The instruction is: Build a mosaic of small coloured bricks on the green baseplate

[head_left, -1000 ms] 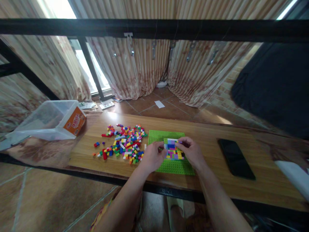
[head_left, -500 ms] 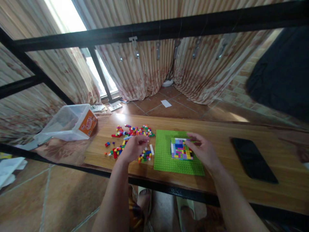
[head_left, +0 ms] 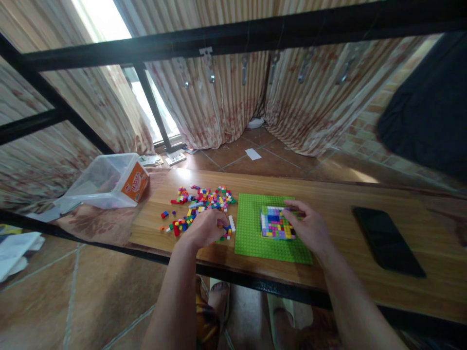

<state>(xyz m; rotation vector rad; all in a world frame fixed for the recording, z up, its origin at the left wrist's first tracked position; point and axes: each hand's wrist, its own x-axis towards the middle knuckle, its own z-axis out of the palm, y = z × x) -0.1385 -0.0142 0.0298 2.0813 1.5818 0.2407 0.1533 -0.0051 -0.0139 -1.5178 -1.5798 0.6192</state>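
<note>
My left hand [head_left: 208, 228] is over the near right part of a loose pile of small building bricks [head_left: 209, 197]. Its fingers are bent together among the bricks; whatever they pinch is hidden. On a green studded baseplate [head_left: 250, 238] sits a squarish multicoloured brick structure [head_left: 275, 223], with white and lilac bricks along its edges. My right hand [head_left: 310, 226] is closed around its far right corner, thumb on top, and covers part of its right side. A long white brick [head_left: 232, 223] lies between the pile and the baseplate.
A black phone [head_left: 388, 243] lies on the wooden table [head_left: 335, 199] to the right. At the left end stands a clear plastic box [head_left: 98, 182] with an orange label. A black metal bar [head_left: 233, 43] with hanging hooks crosses beyond the table, before curtains.
My left hand has lowered towards me, down to the bricks at the near right of the pile. My right hand stays at the structure's corner. The view has shifted slightly.
</note>
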